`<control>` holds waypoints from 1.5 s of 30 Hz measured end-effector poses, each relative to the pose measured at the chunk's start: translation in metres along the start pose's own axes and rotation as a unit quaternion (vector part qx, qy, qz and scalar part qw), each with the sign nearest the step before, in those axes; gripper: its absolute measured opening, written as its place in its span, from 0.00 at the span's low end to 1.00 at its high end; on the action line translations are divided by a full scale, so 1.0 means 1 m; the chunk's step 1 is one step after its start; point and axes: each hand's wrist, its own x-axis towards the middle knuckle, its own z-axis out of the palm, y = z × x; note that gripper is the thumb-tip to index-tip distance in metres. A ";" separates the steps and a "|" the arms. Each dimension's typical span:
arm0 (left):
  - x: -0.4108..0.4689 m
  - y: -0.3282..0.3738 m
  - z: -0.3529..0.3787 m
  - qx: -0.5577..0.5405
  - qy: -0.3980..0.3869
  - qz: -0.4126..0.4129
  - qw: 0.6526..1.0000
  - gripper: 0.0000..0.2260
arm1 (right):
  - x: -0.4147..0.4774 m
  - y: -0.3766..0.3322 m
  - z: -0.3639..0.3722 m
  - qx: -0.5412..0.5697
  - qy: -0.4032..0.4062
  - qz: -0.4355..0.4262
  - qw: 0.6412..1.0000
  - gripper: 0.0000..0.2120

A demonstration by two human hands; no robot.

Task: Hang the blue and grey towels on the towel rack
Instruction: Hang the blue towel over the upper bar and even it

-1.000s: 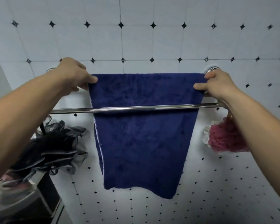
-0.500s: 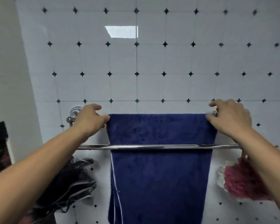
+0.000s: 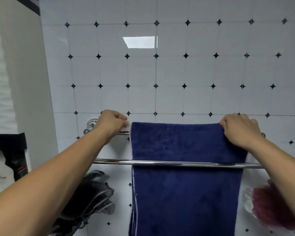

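**As blue towel [image 3: 186, 142] hangs, front rail [image 3: 112, 161] crosses it**

While it drapes the towel rack's [image 3: 91, 125] rear bar, the right hand [image 3: 240, 129] curls its fingers over the top corner. The left hand [image 3: 111, 123] curls just beside the towel, grip unclear. A black pouf [image 3: 92, 193] and a pink pouf [image 3: 269, 205] hang below.

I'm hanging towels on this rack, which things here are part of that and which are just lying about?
For the job: blue towel, draped over the rear rail of the towel rack; right hand gripping its top corner; left hand beside its other edge. No grey towel in view.
Lying about: black mesh bath puff, lower left; red bath puff, lower right.
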 end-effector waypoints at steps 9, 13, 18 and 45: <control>-0.013 -0.004 0.010 0.169 -0.185 0.203 0.947 0.15 | -0.013 0.047 -0.016 0.156 0.044 0.047 0.986 0.04; -0.013 -0.004 0.014 0.234 -0.117 0.259 0.930 0.08 | -0.032 0.040 -0.001 0.198 0.046 0.122 0.971 0.08; -0.006 -0.005 0.000 0.250 -0.100 0.277 0.923 0.08 | -0.032 0.038 0.003 0.306 0.029 0.159 0.938 0.10; -0.192 -0.140 0.049 0.004 -0.035 0.229 0.973 0.06 | -0.199 0.032 0.102 0.353 0.079 0.086 0.928 0.07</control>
